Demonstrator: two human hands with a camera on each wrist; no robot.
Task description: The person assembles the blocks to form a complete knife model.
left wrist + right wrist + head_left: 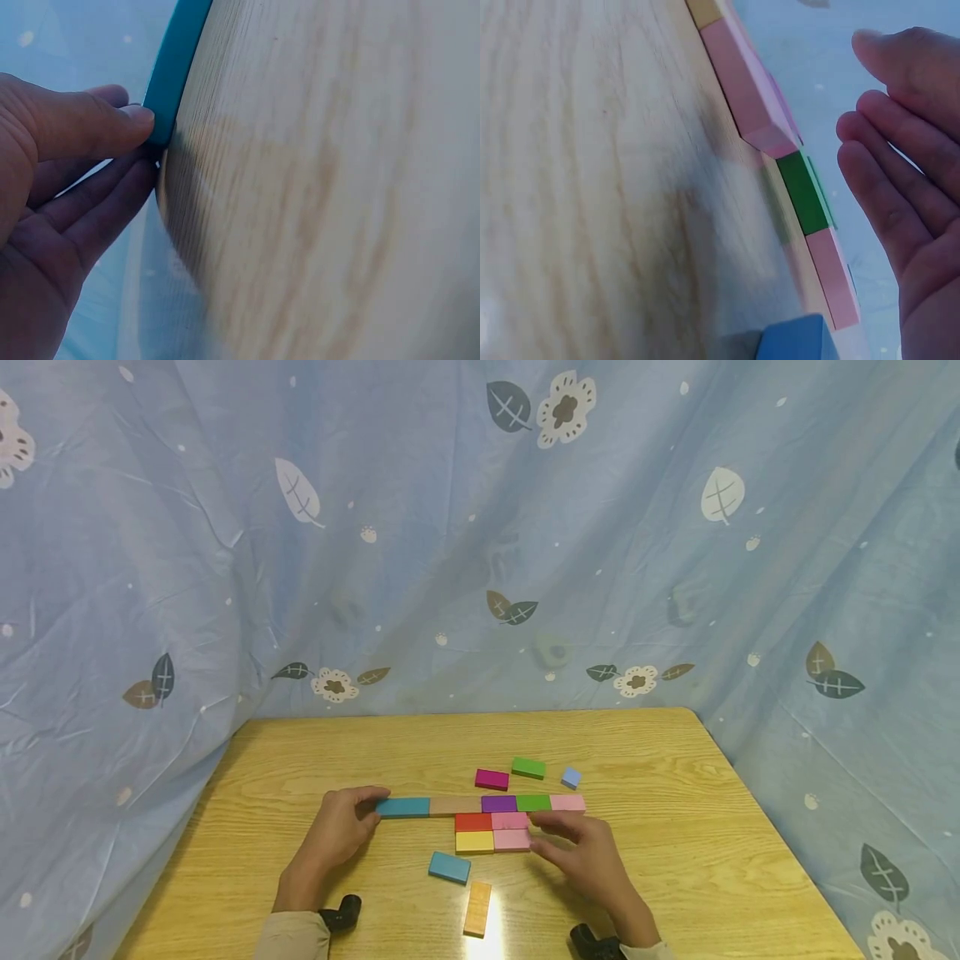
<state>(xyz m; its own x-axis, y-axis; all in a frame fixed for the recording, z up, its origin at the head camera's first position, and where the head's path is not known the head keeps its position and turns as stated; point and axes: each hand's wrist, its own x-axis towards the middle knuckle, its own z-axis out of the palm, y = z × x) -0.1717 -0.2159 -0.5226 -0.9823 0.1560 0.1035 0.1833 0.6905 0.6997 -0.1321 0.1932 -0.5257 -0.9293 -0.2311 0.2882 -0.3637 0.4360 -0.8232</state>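
Observation:
A long row of blocks runs across the table: a teal block (pixel 403 808), a tan block (pixel 455 806), then purple (pixel 498 803), green (pixel 533 803) and pale pink (pixel 567 802) ones. My left hand (pixel 341 822) pinches the teal block's left end, thumb (pixel 135 124) on its near side. Against the row's near side sit red (pixel 473 822) and pink (pixel 509 821) blocks, with yellow (pixel 474 842) and lighter pink (pixel 512 840) ones before them. My right hand (pixel 588 860) is by their right end, fingers extended and apart; the right wrist view shows nothing held.
Behind the row lie a magenta block (pixel 492 779), a green block (pixel 528 767) and a small light-blue block (pixel 572 777). In front are another teal block (pixel 450 867) and an orange block (pixel 477 909). A patterned blue curtain (pixel 420 568) surrounds the wooden table (pixel 712 860).

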